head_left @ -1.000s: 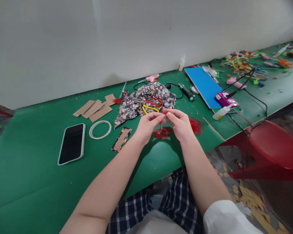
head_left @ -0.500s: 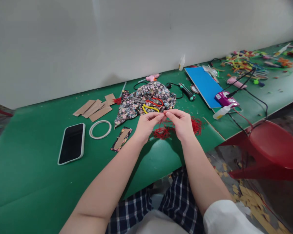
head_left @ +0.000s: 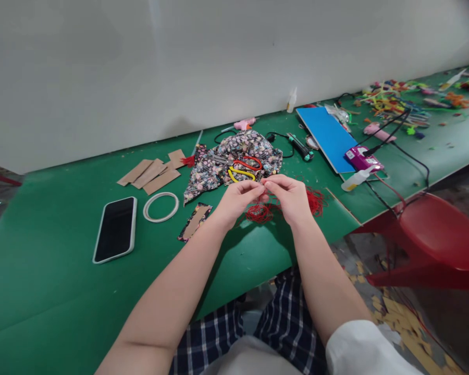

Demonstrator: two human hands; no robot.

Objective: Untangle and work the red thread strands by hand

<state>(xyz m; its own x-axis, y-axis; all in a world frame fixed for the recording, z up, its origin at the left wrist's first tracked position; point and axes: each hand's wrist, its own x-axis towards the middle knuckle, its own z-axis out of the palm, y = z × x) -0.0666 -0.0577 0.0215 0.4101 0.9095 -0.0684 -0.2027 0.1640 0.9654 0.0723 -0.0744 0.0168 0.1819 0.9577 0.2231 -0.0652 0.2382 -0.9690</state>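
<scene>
Still: left hand [head_left: 239, 201], right hand [head_left: 291, 199], fingertips together, apparently pinching red cord [head_left: 259, 212], its tangle just below; little shifted, handling continues.

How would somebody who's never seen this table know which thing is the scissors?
Start at the long green table, then find the crumpled flowery cloth lying on it. The scissors lie on top of that cloth. Unlike anything around them, they have one red handle loop and one yellow.
</scene>
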